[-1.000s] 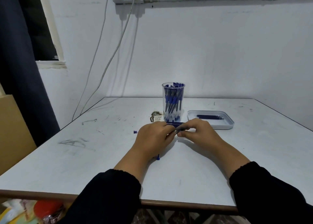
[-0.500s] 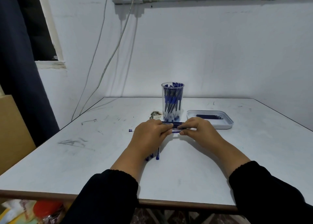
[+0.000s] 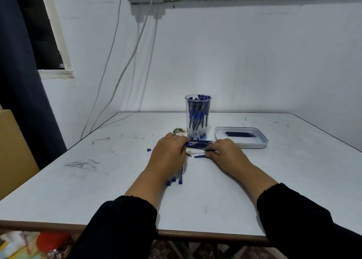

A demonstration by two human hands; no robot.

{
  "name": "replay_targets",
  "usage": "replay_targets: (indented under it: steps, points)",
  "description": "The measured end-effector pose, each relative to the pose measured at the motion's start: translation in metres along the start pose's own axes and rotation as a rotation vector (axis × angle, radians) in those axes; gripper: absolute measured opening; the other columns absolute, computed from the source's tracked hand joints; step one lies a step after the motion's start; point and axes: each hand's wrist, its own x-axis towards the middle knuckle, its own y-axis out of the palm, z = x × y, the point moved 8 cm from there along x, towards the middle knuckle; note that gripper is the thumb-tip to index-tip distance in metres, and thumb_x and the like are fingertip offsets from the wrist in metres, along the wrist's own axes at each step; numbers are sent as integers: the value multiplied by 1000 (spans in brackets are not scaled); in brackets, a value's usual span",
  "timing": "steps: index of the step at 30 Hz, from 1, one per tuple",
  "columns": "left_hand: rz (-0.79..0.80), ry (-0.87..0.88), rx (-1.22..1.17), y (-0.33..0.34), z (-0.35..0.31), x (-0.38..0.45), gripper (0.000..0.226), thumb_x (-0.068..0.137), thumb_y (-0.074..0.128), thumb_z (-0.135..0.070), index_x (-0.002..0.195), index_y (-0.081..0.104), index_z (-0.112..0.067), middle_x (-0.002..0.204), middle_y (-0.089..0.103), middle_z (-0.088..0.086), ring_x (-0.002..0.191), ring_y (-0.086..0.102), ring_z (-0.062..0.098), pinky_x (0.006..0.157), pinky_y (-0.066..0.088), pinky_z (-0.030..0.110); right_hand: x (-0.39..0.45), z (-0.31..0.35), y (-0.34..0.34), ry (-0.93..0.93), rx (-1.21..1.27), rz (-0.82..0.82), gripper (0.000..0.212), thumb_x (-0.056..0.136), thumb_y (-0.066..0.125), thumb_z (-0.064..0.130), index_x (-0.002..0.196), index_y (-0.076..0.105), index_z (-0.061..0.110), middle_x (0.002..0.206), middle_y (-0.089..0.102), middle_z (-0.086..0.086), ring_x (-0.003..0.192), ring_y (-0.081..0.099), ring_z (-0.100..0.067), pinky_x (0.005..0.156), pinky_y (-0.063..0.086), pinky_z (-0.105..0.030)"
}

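White table (image 3: 293, 180); left hand (image 3: 168, 155), right hand (image 3: 228, 153) pinch blue pens (image 3: 198, 144) near cup (image 3: 207, 121).

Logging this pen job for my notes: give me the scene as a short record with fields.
left hand: fingers at left end of the bundle of dark-blue sticks; grip unclear
right hand: fingers curled by a small blue piece; grip unclear
cup: clear, upright, holds blue pens, behind the bundle
tray: white, right of cup, holds dark sticks
loose pens: under left wrist
blue cap: left of left hand
table: white, scuffed
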Motion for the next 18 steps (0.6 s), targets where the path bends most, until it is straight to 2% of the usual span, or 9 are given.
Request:
replay_targets:
  steps: [4,7,9,11,12,16,18]
  points:
    - [2,86,1,3,-2,1,21,83,64,-6,102,70,-13,85,69,3,81,55,26,65,43,33,-2,2,-10,70,268,-87,23,98,51,31,102,72,24,90,69,6,88,60,-14,79,48,-35]
    - [4,138,-35,3,-8,1,20,84,64,-9,102,71,-13,84,69,1,80,55,24,65,46,34,-5,11,-10,109,429,-60,29,99,48,36,96,72,19,84,69,5,81,62,-11,74,48,-31]
    - [4,128,-55,2,-9,0,17,87,63,-11,102,70,-13,85,69,0,82,54,21,67,47,34,-7,20,-6,107,487,2,29,99,49,34,97,71,15,83,70,3,77,63,-5,69,48,-22]
    - [3,120,-61,3,-9,0,16,89,61,-14,102,70,-13,86,69,-1,84,53,19,68,46,32,-8,23,-4,120,572,32,24,98,53,28,96,70,11,82,69,1,67,61,6,60,42,-7]
    - [2,119,-64,3,-9,0,15,90,60,-14,102,70,-13,86,69,-1,84,53,19,68,45,31,-8,22,-4,128,611,33,20,97,56,25,94,69,11,81,68,0,62,59,9,57,40,-4]
    - [-9,122,-64,1,-10,0,14,89,61,-14,100,70,-13,84,68,0,83,53,18,66,43,28,-9,22,-10,140,759,-13,5,89,66,12,90,71,10,78,67,1,60,58,8,59,42,-7]
    - [-12,114,-67,0,-11,-1,14,89,61,-15,101,70,-13,84,68,1,83,53,18,66,42,28,-12,23,-13,148,867,-48,8,83,69,1,90,70,5,75,65,0,59,59,7,56,44,-6]
